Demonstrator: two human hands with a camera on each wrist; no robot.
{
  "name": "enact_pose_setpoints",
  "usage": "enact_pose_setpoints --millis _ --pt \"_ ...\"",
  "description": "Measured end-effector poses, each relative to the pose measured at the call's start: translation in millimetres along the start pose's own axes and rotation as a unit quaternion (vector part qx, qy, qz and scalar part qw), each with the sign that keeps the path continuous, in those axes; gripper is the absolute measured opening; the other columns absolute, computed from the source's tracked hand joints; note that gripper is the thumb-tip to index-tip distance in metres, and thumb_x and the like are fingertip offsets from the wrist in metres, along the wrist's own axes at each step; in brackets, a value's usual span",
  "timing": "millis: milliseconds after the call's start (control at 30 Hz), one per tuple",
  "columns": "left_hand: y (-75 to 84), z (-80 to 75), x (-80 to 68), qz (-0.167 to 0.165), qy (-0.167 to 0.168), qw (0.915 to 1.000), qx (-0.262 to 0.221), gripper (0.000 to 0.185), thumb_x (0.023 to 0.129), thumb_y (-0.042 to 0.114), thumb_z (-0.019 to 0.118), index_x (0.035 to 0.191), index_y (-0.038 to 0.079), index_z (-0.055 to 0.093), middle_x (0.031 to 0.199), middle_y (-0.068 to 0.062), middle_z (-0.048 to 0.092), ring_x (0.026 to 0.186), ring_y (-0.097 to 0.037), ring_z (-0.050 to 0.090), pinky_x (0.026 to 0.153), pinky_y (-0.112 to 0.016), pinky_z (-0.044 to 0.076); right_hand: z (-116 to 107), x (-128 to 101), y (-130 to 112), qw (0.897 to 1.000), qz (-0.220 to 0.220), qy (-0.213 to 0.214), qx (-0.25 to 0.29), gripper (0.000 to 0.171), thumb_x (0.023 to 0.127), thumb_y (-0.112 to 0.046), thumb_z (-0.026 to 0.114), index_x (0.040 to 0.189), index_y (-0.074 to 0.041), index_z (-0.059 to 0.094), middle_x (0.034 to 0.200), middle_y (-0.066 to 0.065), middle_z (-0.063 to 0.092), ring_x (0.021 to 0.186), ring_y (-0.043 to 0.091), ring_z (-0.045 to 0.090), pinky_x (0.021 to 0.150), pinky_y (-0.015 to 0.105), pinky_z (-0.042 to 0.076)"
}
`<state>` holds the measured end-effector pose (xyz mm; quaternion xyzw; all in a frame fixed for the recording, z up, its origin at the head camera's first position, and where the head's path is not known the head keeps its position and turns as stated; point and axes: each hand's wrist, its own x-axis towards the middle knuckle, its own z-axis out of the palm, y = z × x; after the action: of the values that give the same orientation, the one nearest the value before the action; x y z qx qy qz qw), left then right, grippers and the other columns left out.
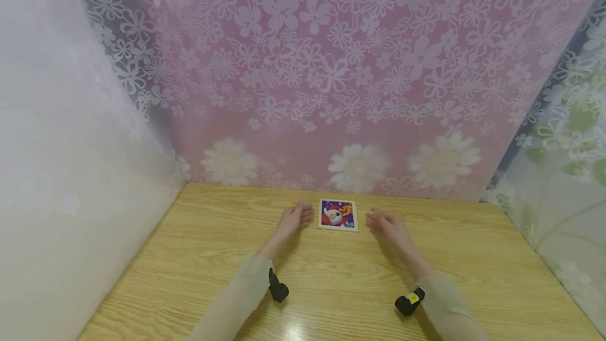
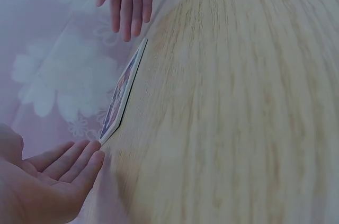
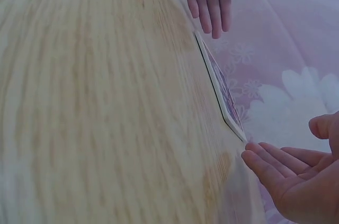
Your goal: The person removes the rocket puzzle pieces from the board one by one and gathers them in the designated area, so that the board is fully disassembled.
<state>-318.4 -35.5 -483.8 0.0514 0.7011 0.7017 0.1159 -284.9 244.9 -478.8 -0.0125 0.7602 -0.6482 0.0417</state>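
A square picture card or thin puzzle board [image 1: 338,215] with a white border lies flat on the wooden table [image 1: 331,267], near its back edge. Its print shows a red and white cartoon character on purple. To its left is my left hand [image 1: 295,217], fingers straight and palm turned inward. On the other side my right hand [image 1: 385,223] faces it the same way, fingers extended. Both hands hold nothing. The left wrist view has the left fingertips [image 2: 95,155] close to the board's near corner; the right wrist view has the right fingertips [image 3: 251,152] similarly near it.
A pink sheet with white flowers [image 1: 331,78] hangs right behind the table's back edge. Pale sheeting [image 1: 85,146] borders the left side, and a flowered sheet [image 1: 568,172] the right. Black camera mounts [image 1: 278,289] sit on both wrists.
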Motion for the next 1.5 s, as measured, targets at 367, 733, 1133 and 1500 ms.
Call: enact_pose_setpoints --millis 367,733,1133,1500 --pt "-5.1 3.7 2.4 -0.008 -0.009 0.9999 0.007 0.066 0.098 0.047 0.028 0.129 -0.008 0.047 0.125 -0.023 0.054 0.113 -0.032 0.056 0.093 -0.038 0.045 12 6 -1 1.000 0.030 -0.001 -0.007 0.050 0.102 -0.024 0.032 0.140 0.008 0.028 0.135 0.027 0.041 0.121 0.036 0.047 0.096 0.039 0.043" --pt "-7.6 6.9 5.7 -0.024 -0.016 0.9995 0.012 0.061 0.099 0.045 0.031 0.127 -0.006 0.051 0.124 -0.021 0.056 0.111 -0.029 0.057 0.088 -0.035 0.049 18 6 -2 0.999 0.044 -0.006 -0.008 0.052 0.101 -0.026 0.035 0.139 0.008 0.029 0.133 0.028 0.044 0.118 0.035 0.050 0.092 0.037 0.045" --pt "-7.2 9.3 3.5 -0.031 -0.012 0.9994 0.004 0.066 0.096 0.050 0.033 0.127 -0.006 0.051 0.124 -0.021 0.056 0.112 -0.030 0.057 0.090 -0.036 0.048 19 3 -6 0.999 0.048 -0.008 -0.009 0.053 0.101 -0.027 0.036 0.138 0.010 0.030 0.130 0.028 0.046 0.117 0.035 0.051 0.092 0.038 0.045" --pt "-7.4 9.2 -2.8 -0.035 -0.023 0.9988 0.024 0.061 0.099 0.044 0.030 0.128 -0.005 0.050 0.124 -0.020 0.056 0.112 -0.029 0.057 0.090 -0.037 0.048 16 -3 -5 0.999 0.041 -0.023 -0.014 0.052 0.101 -0.025 0.036 0.139 0.010 0.030 0.130 0.028 0.046 0.115 0.033 0.053 0.090 0.036 0.047"
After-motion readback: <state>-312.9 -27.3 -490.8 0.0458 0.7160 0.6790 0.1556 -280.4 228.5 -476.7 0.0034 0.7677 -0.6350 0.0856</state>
